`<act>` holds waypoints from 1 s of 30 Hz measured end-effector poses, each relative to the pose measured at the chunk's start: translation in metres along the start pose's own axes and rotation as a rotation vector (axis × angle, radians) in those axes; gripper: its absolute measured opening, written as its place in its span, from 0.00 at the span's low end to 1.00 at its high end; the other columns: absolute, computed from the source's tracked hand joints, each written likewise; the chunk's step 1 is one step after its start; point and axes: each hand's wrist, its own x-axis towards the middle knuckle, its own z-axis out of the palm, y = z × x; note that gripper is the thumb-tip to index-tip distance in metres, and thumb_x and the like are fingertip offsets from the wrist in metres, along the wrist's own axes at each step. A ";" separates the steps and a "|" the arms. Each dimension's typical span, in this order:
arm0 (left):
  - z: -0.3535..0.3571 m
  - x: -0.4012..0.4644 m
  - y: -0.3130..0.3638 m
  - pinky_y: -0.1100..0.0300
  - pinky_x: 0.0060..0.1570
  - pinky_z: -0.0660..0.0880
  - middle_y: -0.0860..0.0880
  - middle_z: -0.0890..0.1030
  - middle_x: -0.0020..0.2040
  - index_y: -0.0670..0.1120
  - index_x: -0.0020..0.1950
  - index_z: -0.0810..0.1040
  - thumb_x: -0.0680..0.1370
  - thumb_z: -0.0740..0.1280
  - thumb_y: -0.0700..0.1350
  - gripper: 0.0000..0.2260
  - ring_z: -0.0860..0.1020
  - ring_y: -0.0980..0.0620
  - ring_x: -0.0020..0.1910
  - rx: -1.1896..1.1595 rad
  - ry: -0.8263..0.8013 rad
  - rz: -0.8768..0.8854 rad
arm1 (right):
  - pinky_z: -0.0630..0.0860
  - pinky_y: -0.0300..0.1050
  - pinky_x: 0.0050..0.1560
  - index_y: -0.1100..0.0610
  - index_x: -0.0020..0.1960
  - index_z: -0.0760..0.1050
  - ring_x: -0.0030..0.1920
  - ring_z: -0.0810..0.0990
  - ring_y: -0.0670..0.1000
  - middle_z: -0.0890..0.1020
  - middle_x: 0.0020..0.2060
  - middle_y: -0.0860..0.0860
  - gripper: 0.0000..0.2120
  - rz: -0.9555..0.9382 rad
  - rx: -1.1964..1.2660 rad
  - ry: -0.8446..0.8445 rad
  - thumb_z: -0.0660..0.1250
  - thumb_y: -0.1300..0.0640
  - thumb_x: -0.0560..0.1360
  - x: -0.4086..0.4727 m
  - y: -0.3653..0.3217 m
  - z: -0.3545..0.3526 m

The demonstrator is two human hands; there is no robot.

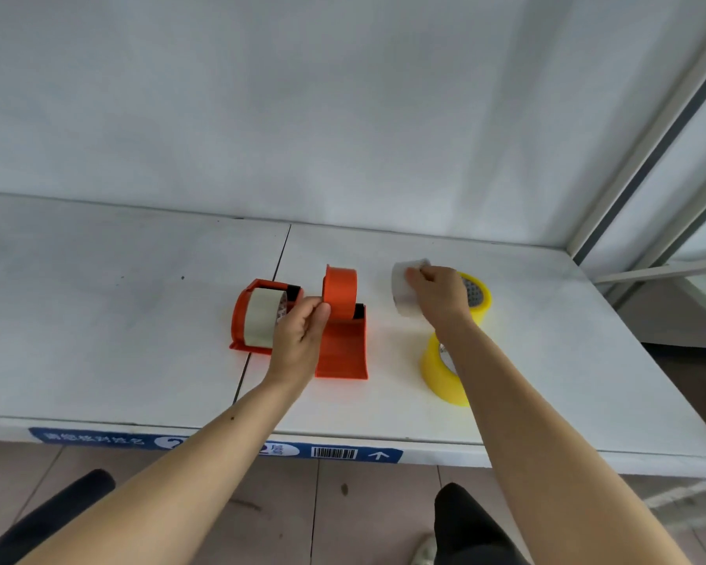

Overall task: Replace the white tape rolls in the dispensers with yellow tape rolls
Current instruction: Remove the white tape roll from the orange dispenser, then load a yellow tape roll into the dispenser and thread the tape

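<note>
Two orange tape dispensers stand on the white shelf. The left dispenser [243,316] has a white tape roll [261,318] seated in it. The right dispenser [343,352] is swung open, and my left hand [302,332] pinches its raised orange cover [340,293]. A second white tape roll [404,289] is gripped by my right hand [441,297], just above the shelf and to the right of the open dispenser. Behind that hand lies one yellow tape roll [479,297]. Another yellow tape roll [441,373] stands nearer, partly hidden by my right forearm.
The white shelf [119,299] has a seam running front to back beside the left dispenser. A white back wall rises behind. A metal frame upright [644,157] stands at the right. A blue label strip [335,452] runs along the shelf's front edge.
</note>
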 end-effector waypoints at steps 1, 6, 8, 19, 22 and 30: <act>0.001 0.001 -0.001 0.65 0.39 0.67 0.52 0.72 0.35 0.51 0.41 0.73 0.81 0.61 0.44 0.10 0.69 0.59 0.35 -0.003 0.007 -0.003 | 0.63 0.44 0.32 0.60 0.37 0.72 0.33 0.71 0.54 0.73 0.32 0.54 0.14 -0.054 -0.149 -0.019 0.63 0.54 0.79 0.005 0.003 0.001; 0.003 0.002 -0.003 0.60 0.39 0.69 0.52 0.72 0.35 0.47 0.44 0.74 0.82 0.60 0.44 0.08 0.70 0.57 0.35 0.019 0.039 -0.007 | 0.69 0.47 0.41 0.59 0.46 0.80 0.50 0.80 0.62 0.81 0.46 0.60 0.10 -0.148 -0.680 -0.143 0.64 0.54 0.79 0.032 0.014 0.038; 0.003 0.002 -0.003 0.59 0.39 0.69 0.52 0.72 0.35 0.46 0.44 0.74 0.82 0.59 0.45 0.09 0.69 0.57 0.35 0.027 0.035 -0.004 | 0.71 0.47 0.45 0.59 0.53 0.82 0.55 0.80 0.63 0.83 0.52 0.60 0.11 -0.155 -0.746 -0.151 0.65 0.54 0.79 0.036 0.021 0.049; 0.003 0.003 -0.005 0.53 0.44 0.72 0.52 0.74 0.37 0.45 0.50 0.75 0.82 0.57 0.49 0.10 0.73 0.53 0.38 0.142 0.035 -0.006 | 0.73 0.49 0.47 0.58 0.58 0.76 0.58 0.78 0.61 0.81 0.54 0.58 0.16 -0.068 -0.693 0.027 0.69 0.49 0.75 -0.019 0.021 -0.008; 0.004 0.004 0.000 0.49 0.51 0.74 0.49 0.78 0.44 0.42 0.57 0.75 0.82 0.57 0.48 0.13 0.76 0.50 0.44 0.194 0.045 -0.033 | 0.70 0.47 0.48 0.56 0.52 0.76 0.57 0.79 0.59 0.81 0.52 0.56 0.22 0.090 -0.823 -0.042 0.73 0.40 0.69 -0.049 0.031 -0.032; 0.001 0.006 0.022 0.48 0.58 0.72 0.43 0.79 0.52 0.41 0.62 0.75 0.82 0.58 0.42 0.12 0.76 0.45 0.52 0.170 0.026 -0.164 | 0.64 0.41 0.34 0.56 0.31 0.64 0.40 0.73 0.57 0.75 0.38 0.52 0.17 0.135 -0.727 -0.033 0.67 0.53 0.73 -0.087 0.037 -0.038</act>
